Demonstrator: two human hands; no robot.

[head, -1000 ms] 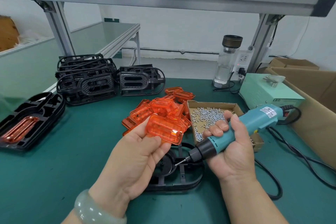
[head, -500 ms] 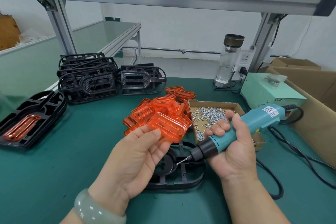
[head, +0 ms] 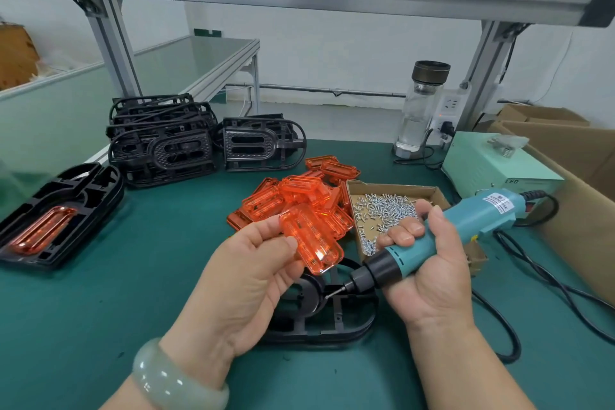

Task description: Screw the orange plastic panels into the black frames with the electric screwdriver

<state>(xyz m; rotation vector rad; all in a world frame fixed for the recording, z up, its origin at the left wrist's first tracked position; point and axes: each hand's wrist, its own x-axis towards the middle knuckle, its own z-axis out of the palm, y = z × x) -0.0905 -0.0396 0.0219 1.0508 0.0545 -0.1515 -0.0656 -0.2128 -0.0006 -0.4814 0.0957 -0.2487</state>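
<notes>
I am watching the left hand [head: 246,280] pinching one orange panel [head: 311,238] between thumb and fingers [head: 266,230]. It is holding the panel tilted just above the black frame [head: 332,326], which is lying flat on the worktop [head: 133,293] directly under both hands. I judge it is gripping the near edge so that the rest of the panel is free to drop into the frame's opening.

The right hand [head: 429,273] is wrapping all its fingers round the teal electric screwdriver [head: 466,223], bit pointing down and left over the frame's round hub. I cannot tell whether the tip is touching. Carrying the tool there is probably saving a reach once the panel is seated.

The pile of orange panels [head: 299,196] and the box of screws [head: 392,190] are sitting just beyond the hands, within easy reach. Bare frames [head: 159,143] are waiting stacked at the back left, and one finished frame [head: 56,216] is lying apart at the left edge.
</notes>
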